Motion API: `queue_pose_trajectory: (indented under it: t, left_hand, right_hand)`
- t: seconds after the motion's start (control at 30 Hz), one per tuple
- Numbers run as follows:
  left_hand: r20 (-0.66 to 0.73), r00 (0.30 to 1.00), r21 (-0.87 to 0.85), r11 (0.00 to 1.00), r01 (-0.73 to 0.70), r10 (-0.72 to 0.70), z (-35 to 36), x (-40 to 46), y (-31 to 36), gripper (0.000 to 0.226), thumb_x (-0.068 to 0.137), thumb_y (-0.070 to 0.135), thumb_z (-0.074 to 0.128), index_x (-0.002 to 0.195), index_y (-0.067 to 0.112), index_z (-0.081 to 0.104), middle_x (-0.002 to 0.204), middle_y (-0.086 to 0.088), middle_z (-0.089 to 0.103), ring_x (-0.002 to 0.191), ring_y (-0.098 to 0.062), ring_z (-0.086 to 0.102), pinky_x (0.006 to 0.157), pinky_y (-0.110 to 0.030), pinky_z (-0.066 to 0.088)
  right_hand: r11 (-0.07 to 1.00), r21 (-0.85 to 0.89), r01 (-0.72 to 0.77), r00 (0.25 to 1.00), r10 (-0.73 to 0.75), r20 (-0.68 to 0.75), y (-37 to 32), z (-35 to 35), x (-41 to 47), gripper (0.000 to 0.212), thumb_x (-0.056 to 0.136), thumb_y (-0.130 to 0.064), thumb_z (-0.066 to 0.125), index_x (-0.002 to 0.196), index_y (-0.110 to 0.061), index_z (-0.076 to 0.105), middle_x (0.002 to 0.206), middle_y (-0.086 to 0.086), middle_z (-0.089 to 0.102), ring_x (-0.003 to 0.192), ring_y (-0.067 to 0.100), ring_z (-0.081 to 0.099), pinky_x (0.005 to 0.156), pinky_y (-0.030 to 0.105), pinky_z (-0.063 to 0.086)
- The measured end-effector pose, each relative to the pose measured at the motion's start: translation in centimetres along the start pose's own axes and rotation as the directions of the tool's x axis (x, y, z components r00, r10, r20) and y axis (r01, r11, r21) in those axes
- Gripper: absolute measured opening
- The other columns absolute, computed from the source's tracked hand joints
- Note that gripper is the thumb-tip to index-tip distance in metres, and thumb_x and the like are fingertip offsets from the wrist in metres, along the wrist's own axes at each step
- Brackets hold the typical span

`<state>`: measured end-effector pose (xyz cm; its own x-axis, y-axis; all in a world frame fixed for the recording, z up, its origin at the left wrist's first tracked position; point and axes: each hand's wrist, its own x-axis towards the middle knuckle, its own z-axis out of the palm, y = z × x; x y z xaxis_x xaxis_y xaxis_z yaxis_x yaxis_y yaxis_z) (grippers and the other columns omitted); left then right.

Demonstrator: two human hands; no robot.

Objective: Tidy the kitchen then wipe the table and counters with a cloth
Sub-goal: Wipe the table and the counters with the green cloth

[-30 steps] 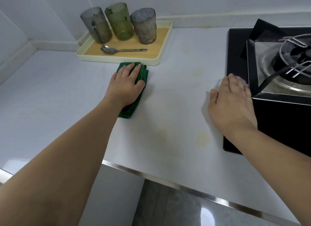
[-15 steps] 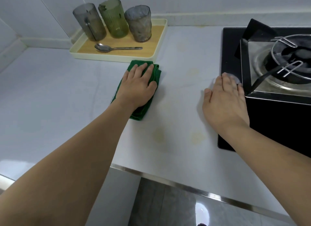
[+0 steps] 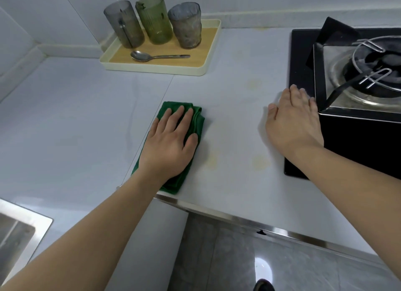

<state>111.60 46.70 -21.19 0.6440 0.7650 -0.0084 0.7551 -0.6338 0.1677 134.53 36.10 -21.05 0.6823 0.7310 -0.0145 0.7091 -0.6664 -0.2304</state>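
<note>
The left hand presses flat on the green cloth on the desk. The right hand lies flat beside the stove, holding nothing.

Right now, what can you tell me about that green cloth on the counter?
The green cloth is soft, looks like microfibre, and is folded into a long thick pad with layered edges showing along its right side. It lies flat on the pale counter, running from near the counter's front edge away towards the tray. The left hand rests on top with fingers spread and straight, pressing it down and hiding most of its middle. Nothing else touches it; faint yellowish stains lie just to its right.
</note>
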Motion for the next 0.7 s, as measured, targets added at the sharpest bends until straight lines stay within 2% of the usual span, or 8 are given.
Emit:
queue_pose_trajectory:
  t: [0.13,0.33,0.47,0.7]
  left_hand:
    - [0.010,0.999,0.020,0.999,0.032,-0.032,0.3,-1.8,0.0,0.063,0.094,0.049,0.016,0.154,0.035,0.004,0.162,0.011,0.003,0.149,-0.012,-0.005,0.121,-0.037,0.000]
    - [0.032,0.995,0.008,0.995,0.097,-0.097,0.2,-2.2,2.0,0.060,0.099,0.044,0.020,0.154,0.033,0.000,0.162,0.008,-0.001,0.148,-0.014,-0.009,0.121,-0.038,-0.005]
    - [0.030,0.999,0.012,1.000,-0.024,0.023,1.1,-3.4,5.7,0.064,0.094,0.045,0.015,0.154,0.031,-0.001,0.162,0.008,-0.002,0.149,-0.016,-0.009,0.121,-0.039,-0.006]
    - [0.017,1.000,-0.005,1.000,-0.003,0.003,1.2,-1.3,6.3,0.063,0.096,0.042,0.021,0.155,0.030,0.002,0.162,0.005,0.002,0.149,-0.017,-0.006,0.121,-0.041,-0.004]
  right_hand:
    - [1.000,0.001,0.004,1.000,-0.004,-0.008,0.0,0.1,-0.1,0.057,0.103,-0.030,0.020,0.151,0.000,0.013,0.161,0.012,0.007,0.148,0.023,0.001,0.120,0.037,-0.002]
    - [1.000,0.010,0.007,1.000,-0.007,-0.009,0.0,0.0,-0.2,0.058,0.103,-0.030,0.019,0.151,0.002,0.013,0.160,0.013,0.007,0.148,0.024,0.002,0.120,0.037,-0.002]
    - [1.000,0.024,0.013,1.000,-0.012,-0.015,0.1,0.1,-0.1,0.058,0.103,-0.030,0.019,0.151,0.002,0.013,0.160,0.014,0.008,0.148,0.024,0.003,0.120,0.038,-0.002]
    - [0.998,0.057,0.026,1.000,-0.027,0.006,0.3,-0.1,-0.1,0.059,0.102,-0.032,0.022,0.151,-0.001,0.013,0.161,0.013,0.006,0.148,0.023,0.000,0.120,0.037,-0.003]
